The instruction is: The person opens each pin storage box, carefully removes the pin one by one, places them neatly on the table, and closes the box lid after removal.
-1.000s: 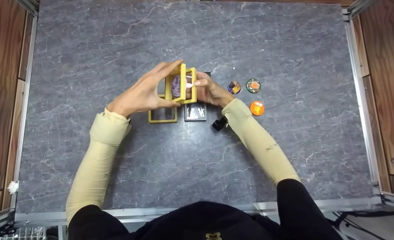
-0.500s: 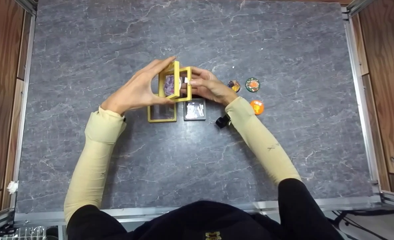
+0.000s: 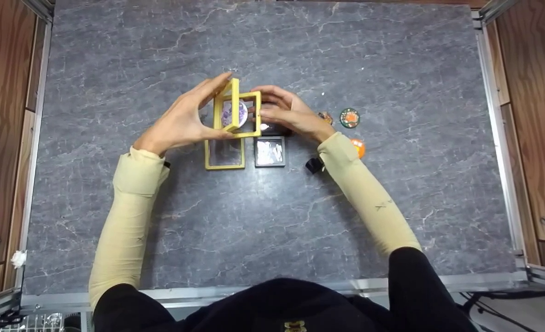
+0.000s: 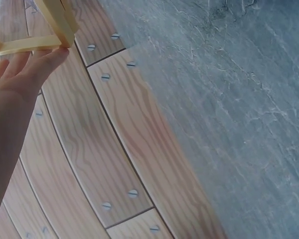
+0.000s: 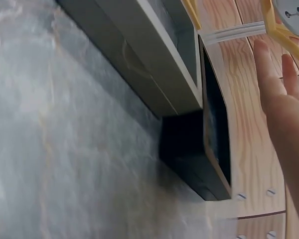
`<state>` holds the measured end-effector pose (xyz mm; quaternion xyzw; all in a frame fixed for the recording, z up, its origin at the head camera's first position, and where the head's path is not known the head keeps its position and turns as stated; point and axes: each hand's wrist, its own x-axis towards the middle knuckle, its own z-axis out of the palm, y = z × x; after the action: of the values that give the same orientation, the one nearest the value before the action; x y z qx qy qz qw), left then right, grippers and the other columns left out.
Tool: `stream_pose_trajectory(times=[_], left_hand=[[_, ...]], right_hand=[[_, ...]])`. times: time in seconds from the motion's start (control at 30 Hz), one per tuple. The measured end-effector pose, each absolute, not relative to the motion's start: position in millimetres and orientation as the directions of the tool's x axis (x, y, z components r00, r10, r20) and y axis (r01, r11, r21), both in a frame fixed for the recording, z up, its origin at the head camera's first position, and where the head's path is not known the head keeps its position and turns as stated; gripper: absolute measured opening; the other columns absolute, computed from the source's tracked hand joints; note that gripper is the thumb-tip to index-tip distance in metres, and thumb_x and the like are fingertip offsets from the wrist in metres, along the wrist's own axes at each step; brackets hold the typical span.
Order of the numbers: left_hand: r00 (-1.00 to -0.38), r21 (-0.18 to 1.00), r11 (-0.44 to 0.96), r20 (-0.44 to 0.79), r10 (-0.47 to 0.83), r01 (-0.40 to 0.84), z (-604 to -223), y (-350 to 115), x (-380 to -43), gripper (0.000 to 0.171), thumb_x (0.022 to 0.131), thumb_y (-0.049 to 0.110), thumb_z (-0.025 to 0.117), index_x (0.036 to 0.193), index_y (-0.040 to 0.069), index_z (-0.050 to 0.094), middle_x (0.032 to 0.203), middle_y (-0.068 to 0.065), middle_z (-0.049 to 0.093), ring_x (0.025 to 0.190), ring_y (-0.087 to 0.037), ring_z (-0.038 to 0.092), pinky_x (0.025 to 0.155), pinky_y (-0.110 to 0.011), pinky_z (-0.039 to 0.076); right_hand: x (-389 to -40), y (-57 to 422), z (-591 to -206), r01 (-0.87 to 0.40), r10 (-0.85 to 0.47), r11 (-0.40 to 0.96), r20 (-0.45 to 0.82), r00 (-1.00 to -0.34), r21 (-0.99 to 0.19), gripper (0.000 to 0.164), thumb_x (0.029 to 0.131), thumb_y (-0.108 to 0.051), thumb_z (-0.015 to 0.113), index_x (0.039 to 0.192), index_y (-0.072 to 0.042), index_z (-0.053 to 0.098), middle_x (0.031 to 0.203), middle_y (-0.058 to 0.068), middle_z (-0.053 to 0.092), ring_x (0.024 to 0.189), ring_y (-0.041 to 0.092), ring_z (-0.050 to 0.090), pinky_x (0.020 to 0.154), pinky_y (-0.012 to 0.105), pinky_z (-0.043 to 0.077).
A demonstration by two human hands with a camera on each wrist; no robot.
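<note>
A yellow display frame [image 3: 235, 103], its two hinged halves spread apart like a book, is held above the table. My left hand [image 3: 178, 117] grips its left half, fingers at the top edge and thumb at the bottom. My right hand [image 3: 297, 115] holds the right side, thumb in front and fingers partly hidden behind. Between the halves is a round badge [image 3: 243, 114] with a purple picture, partly covered by the frame's edge. In the right wrist view, the badge's pin back [image 5: 294, 15] shows. The left wrist view catches only the frame's corner [image 4: 57, 25].
Below the hands lie another yellow frame [image 3: 225, 167] and a dark grey frame [image 3: 270, 165]. A second dark frame [image 3: 279, 130] is mostly hidden under my right hand. To the right are a green badge [image 3: 349, 118], an orange badge [image 3: 359, 146] and a partly covered multicoloured badge [image 3: 326, 117].
Both hands have carried the yellow frame to the left and slightly away from me. Its halves look wider apart, and the right hand's thumb stays at its right edge.
</note>
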<state>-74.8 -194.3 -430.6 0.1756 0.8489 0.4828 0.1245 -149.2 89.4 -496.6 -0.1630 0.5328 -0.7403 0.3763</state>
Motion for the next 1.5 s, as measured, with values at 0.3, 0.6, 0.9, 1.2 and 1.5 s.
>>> stream_pose_trajectory(times=[0.3, 0.6, 0.9, 1.2, 1.5], left_hand=[[-0.925, 0.924, 0.366, -0.036, 0.379, 0.114, -435, -200, -78, 0.117, 0.075, 0.013, 0.096, 0.168, 0.026, 0.027, 0.173, 0.001, 0.036, 0.16, -0.011, 0.035, 0.134, -0.026, 0.029], [-0.941, 0.955, 0.285, -0.026, 0.337, 0.075, -440, -211, -78, 0.116, 0.074, 0.004, 0.095, 0.167, 0.026, 0.029, 0.171, -0.005, 0.039, 0.16, -0.018, 0.037, 0.134, -0.029, 0.031], [-0.956, 0.968, 0.238, 0.007, 0.295, 0.08, -447, -224, -82, 0.112, 0.077, 0.003, 0.093, 0.167, 0.022, 0.03, 0.172, -0.003, 0.036, 0.16, -0.019, 0.036, 0.133, -0.031, 0.034], [-0.966, 0.969, 0.243, -0.024, 0.258, 0.041, -463, -242, -86, 0.113, 0.077, -0.002, 0.091, 0.168, 0.022, 0.028, 0.172, -0.006, 0.037, 0.161, -0.023, 0.035, 0.135, -0.039, 0.033], [-0.964, 0.981, 0.193, -0.068, 0.256, -0.018, -473, -246, -90, 0.11, 0.077, -0.006, 0.089, 0.167, 0.015, 0.028, 0.172, -0.01, 0.036, 0.161, -0.029, 0.035, 0.135, -0.04, 0.032]], right_hand=[[-153, 92, -486, 0.204, -0.713, -0.001, -0.142, -0.686, -0.979, 0.061, 0.096, -0.004, 0.072, 0.154, -0.004, 0.05, 0.155, 0.015, 0.055, 0.143, 0.046, 0.052, 0.114, 0.039, 0.058], [-149, 79, -478, -0.104, -0.72, 0.313, -0.165, -0.674, -0.944, 0.107, 0.075, -0.028, 0.098, 0.161, -0.018, 0.037, 0.163, 0.01, 0.042, 0.145, 0.031, 0.05, 0.123, 0.043, 0.048], [-158, 66, -477, -0.305, -0.688, 0.539, -0.201, -0.697, -0.785, 0.107, 0.074, -0.044, 0.096, 0.161, -0.025, 0.038, 0.163, 0.005, 0.041, 0.148, 0.026, 0.042, 0.128, 0.05, 0.04], [-170, 52, -486, -0.439, -0.709, 0.584, -0.167, -0.685, -0.683, 0.109, 0.076, -0.047, 0.093, 0.163, -0.016, 0.036, 0.168, 0.004, 0.038, 0.154, 0.025, 0.028, 0.134, 0.053, 0.028], [-171, 46, -494, -0.441, -0.701, 0.631, -0.225, -0.677, -0.639, 0.115, 0.077, -0.055, 0.09, 0.167, -0.017, 0.029, 0.171, 0.008, 0.032, 0.157, 0.029, 0.024, 0.134, 0.058, 0.027]])
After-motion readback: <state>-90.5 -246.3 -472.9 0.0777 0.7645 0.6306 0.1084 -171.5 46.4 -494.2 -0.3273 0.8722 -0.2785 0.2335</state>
